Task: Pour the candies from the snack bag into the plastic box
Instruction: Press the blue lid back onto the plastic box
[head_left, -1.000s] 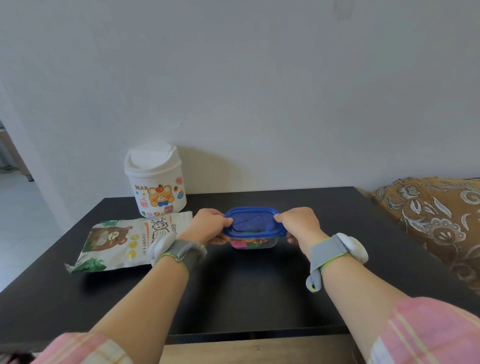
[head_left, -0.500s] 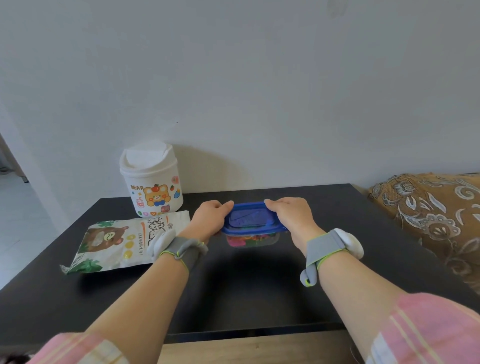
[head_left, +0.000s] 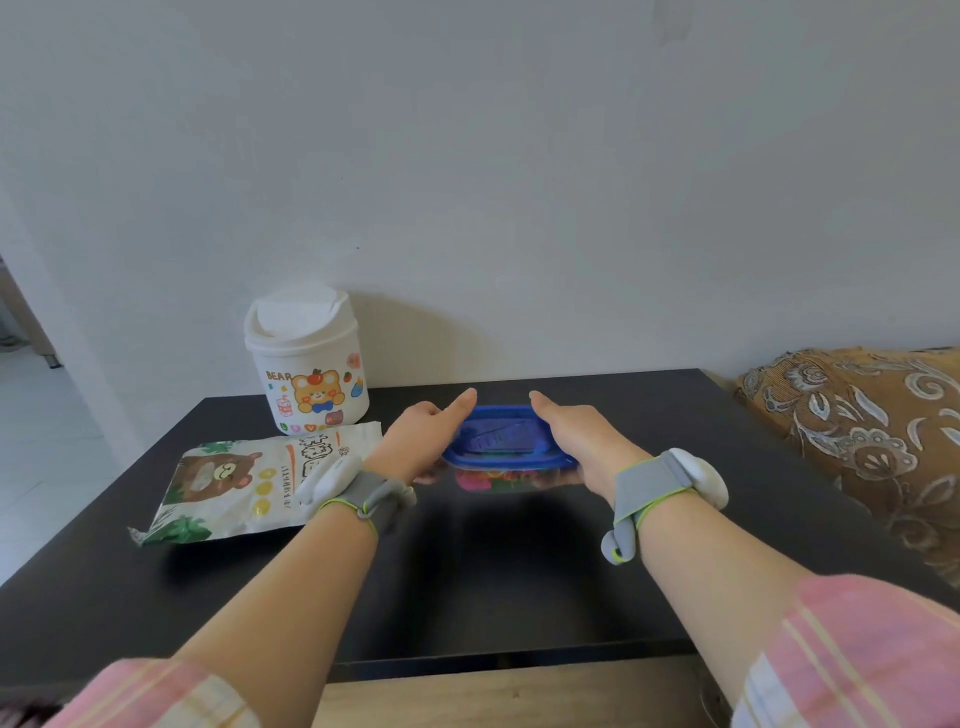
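Note:
The clear plastic box with its blue lid on sits at the middle of the black table. Colourful candies show through its front wall. My left hand grips the box's left end, thumb stretched along the lid's far edge. My right hand grips the right end the same way, thumb pointing inward. The snack bag, white with a brown bear print, lies flat on the table to the left of my left wrist.
A small white bin with a swing lid and bear stickers stands at the back left against the wall. A patterned brown cushion lies off the table's right edge. Grey wristbands sit on both wrists.
Both thumbs have slid from the lid's near corners to its far edge and now point toward each other. The box has stayed between my hands; the view has shifted slightly.

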